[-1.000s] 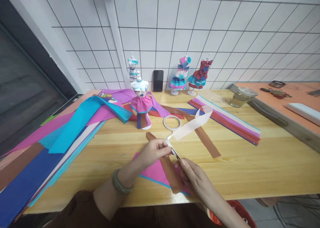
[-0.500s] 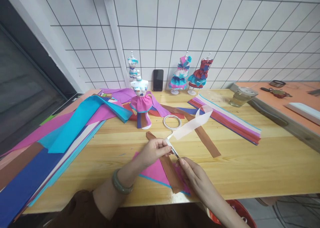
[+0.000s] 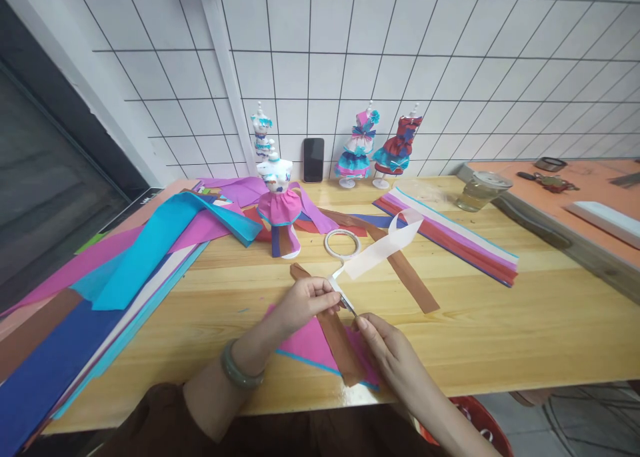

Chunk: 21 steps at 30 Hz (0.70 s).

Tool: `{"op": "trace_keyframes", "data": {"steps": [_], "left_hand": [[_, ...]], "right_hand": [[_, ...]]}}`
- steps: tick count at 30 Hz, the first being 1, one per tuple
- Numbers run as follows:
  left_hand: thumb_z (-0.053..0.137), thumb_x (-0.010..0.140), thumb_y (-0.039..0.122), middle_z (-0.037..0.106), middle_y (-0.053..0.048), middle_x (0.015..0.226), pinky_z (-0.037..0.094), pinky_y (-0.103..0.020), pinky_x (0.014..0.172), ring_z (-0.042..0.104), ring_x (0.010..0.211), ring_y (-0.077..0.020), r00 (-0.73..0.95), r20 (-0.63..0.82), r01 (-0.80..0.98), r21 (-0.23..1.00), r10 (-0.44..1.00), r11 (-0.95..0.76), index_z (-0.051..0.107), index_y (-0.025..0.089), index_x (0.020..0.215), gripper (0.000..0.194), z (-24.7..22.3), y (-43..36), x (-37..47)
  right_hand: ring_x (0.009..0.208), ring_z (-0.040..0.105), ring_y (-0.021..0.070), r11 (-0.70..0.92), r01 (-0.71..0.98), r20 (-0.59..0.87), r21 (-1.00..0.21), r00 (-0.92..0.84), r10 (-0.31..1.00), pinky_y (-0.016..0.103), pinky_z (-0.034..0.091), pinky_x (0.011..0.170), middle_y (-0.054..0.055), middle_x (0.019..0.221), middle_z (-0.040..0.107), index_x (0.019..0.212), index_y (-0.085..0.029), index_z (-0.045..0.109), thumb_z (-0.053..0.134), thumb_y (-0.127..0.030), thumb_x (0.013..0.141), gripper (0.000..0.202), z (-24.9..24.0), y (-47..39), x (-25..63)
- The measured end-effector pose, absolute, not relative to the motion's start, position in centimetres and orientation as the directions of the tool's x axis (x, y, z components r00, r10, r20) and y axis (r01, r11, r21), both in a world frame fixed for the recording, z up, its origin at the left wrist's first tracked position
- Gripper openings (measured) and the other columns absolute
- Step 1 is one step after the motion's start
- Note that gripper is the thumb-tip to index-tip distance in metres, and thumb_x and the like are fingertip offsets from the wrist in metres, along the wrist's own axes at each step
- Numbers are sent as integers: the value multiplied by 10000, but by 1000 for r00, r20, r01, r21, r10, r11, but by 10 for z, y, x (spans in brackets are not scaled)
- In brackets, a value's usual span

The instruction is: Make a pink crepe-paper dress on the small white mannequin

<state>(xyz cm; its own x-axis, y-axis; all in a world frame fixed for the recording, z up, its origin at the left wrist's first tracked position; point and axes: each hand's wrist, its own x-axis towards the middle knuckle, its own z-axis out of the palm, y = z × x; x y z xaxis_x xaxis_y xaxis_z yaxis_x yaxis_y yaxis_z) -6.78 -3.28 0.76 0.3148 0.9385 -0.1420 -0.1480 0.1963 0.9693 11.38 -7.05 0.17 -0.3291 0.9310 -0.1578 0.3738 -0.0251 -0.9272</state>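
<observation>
My left hand [image 3: 313, 301] pinches the free end of white tape [image 3: 336, 285], which runs up to a tape roll [image 3: 343, 244] lying flat on the table. My right hand [image 3: 383, 337] is closed on a slim, dark-edged piece [image 3: 351, 306] that meets the tape; its kind is too small to make out. Beneath both hands lie a brown paper strip [image 3: 340, 347] and a pink sheet with a blue edge [image 3: 307, 345]. A pale pink strip [image 3: 383, 249] curls beside the roll. Behind stands a small dress form [image 3: 276, 172] with a pink skirt [image 3: 279, 207].
Long coloured paper strips [image 3: 120, 263] spread over the left side. More layered strips [image 3: 450, 237] lie at right, near a lidded cup [image 3: 484, 191]. Along the tiled wall stand a phone [image 3: 313, 160] and dressed forms [image 3: 356, 147]. A red bin [image 3: 477, 425] is below the table.
The whole view has shifted slightly. Both hands keep the same hold and place over the brown strip.
</observation>
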Motion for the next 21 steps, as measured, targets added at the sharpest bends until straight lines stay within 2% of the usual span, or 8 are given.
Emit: {"op": "trace_keyframes", "data": {"steps": [8, 14, 21], "left_hand": [[725, 691, 400, 643, -61, 747, 408, -257, 623, 548, 615, -106, 408, -205, -232, 919, 890, 319, 657, 117, 773, 302, -3, -31, -71], [742, 692, 338, 638, -71, 756, 459, -259, 654, 588, 685, -123, 479, -225, -328, 851, 849, 411, 682, 102, 798, 265, 0, -32, -71], [747, 696, 334, 647, -90, 818, 501, -272, 669, 597, 732, -131, 511, -223, -319, 848, 830, 423, 692, 105, 826, 269, 2, -33, -72]], "right_hand": [[639, 428, 152, 30, 406, -126, -913, -351, 928, 252, 328, 600, 1, 665, 472, 730, -189, 494, 348, -521, 921, 410, 4, -70, 116], [643, 415, 150, 23, 390, -132, -920, -366, 921, 252, 326, 604, -5, 662, 436, 723, -193, 477, 353, -525, 917, 403, 6, -70, 119], [634, 367, 134, -32, 315, -159, -949, -385, 909, 244, 316, 596, -16, 660, 376, 681, -195, 403, 362, -527, 913, 406, 12, -69, 117]]}}
